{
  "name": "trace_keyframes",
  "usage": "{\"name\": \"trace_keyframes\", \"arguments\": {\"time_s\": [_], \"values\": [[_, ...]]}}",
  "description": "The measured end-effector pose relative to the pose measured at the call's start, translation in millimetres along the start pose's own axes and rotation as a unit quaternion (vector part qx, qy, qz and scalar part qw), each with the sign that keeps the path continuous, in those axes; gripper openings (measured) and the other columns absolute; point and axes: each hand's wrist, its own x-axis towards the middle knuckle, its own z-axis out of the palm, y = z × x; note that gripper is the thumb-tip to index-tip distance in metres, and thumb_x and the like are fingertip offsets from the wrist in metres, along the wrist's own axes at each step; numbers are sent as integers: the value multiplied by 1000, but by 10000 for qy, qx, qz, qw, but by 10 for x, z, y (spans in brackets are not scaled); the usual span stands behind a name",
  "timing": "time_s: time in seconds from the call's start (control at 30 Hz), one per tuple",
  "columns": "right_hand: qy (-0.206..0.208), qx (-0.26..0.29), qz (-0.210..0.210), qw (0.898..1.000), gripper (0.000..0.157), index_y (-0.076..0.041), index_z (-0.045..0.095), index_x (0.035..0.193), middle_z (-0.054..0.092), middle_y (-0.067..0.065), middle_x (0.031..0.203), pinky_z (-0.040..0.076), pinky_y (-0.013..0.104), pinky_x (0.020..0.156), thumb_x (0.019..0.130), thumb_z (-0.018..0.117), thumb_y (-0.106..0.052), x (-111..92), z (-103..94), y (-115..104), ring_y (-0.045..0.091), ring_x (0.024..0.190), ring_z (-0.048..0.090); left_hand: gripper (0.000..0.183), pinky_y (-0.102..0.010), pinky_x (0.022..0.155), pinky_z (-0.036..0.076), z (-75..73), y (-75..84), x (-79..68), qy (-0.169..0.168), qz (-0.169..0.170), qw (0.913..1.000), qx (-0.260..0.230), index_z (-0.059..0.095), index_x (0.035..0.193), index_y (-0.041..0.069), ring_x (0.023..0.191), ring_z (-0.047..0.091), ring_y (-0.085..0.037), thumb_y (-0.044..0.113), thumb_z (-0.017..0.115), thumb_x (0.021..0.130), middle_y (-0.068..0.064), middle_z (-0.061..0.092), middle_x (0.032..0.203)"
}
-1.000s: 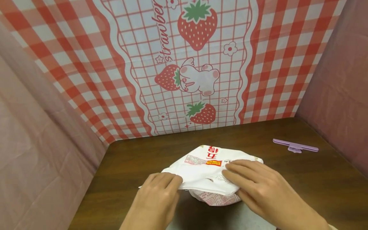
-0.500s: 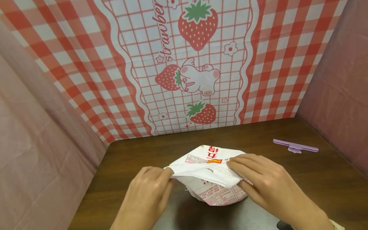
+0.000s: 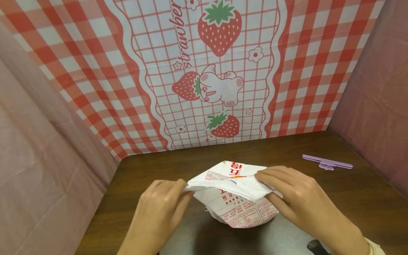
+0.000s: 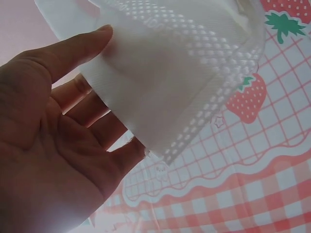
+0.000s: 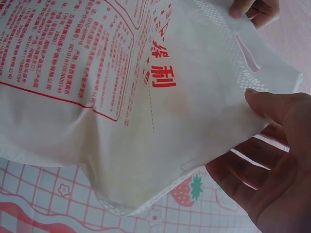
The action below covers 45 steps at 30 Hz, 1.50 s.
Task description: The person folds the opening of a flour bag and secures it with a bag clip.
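A white flour bag (image 3: 245,210) with red print stands in front of me, its upper part folded over at the top. My left hand (image 3: 159,209) pinches the left end of the top edge between thumb and fingers. On the other end, my right hand (image 3: 299,198) grips the edge, thumb below and fingers above in the head view. From the left wrist view, the bag's corner (image 4: 150,87) is thin, with a dotted band. In the right wrist view a handle slot (image 5: 248,53) shows near the right thumb. What the bag contains is hidden.
A purple bag clip (image 3: 328,162) lies at the right on the brown wooden table (image 3: 146,173). Beneath the bag is a grey surface (image 3: 188,237), with a black handle-like piece (image 3: 317,247) by the right forearm. A strawberry-print cloth (image 3: 223,85) hangs behind.
Both hands have risen, the left also shifting left and the right slightly right. The bag's top edge came up with them, uncovering more of the printed front.
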Motion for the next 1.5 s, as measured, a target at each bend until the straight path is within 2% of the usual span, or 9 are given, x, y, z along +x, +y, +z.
{"name": "trace_keyframes", "arguments": {"time_s": [0.13,0.27,0.4,0.63,0.83,0.97,1.1,1.27,1.5], "values": [[220,155,-19,9996,36,-6,68,98,65,1,97,38,16,87,92,41,-30,23,16,37,18,89,60,13,-27,70,47,-3,-54,-2,-109,-187,9996,-166,58,79,18,68,58,-5,25,69,77,10,62,71],[441,337,-82,9984,33,-6,68,94,66,1,92,42,17,80,92,44,-28,44,31,70,16,84,60,19,-25,67,48,-16,-143,-20,-400,-349,9981,-329,59,84,21,74,57,-4,21,74,72,13,64,79],[534,622,-57,9966,32,-6,68,92,65,2,90,42,15,79,92,46,-29,55,27,93,15,82,60,22,-23,62,46,-13,-241,-32,-538,-429,9956,-630,59,83,21,70,54,-1,17,76,70,15,60,77],[598,1122,-32,9919,28,-6,67,92,65,3,88,43,14,78,90,51,-28,96,13,123,13,81,60,21,-19,57,43,1,-397,-39,-716,-809,9789,-1736,58,88,26,62,48,1,18,72,75,21,60,81],[679,1367,-45,9883,21,-6,67,92,65,2,87,44,14,69,87,57,-23,89,37,172,9,79,59,19,-18,57,44,30,-528,-69,-874,-835,9722,-2007,60,80,25,63,51,2,12,73,73,19,60,76],[752,1353,70,9879,18,-7,67,91,65,1,86,43,14,67,88,56,-21,72,59,211,6,76,58,13,-17,53,42,69,-592,-64,-779,-653,9705,-2188,59,78,22,58,47,1,17,71,76,16,60,74],[866,1327,212,9871,8,-8,68,89,65,0,83,41,13,65,82,64,-10,65,87,261,5,73,56,9,-18,53,43,103,-641,-39,-684,-690,9644,-2459,61,82,23,58,47,-1,21,69,79,14,62,77],[922,1329,397,9860,16,-10,68,86,64,-2,79,40,13,60,72,71,-2,62,107,327,2,67,52,10,-17,57,44,145,-677,-15,-357,-795,9604,-2646,63,86,26,64,53,-1,22,69,78,17,62,79],[691,1526,915,9816,23,-13,67,84,62,-4,74,37,13,53,69,71,4,79,85,396,0,61,48,12,-18,60,47,190,-688,28,2,-997,9541,-2824,62,84,23,69,60,-4,20,71,77,15,64,81]]}}
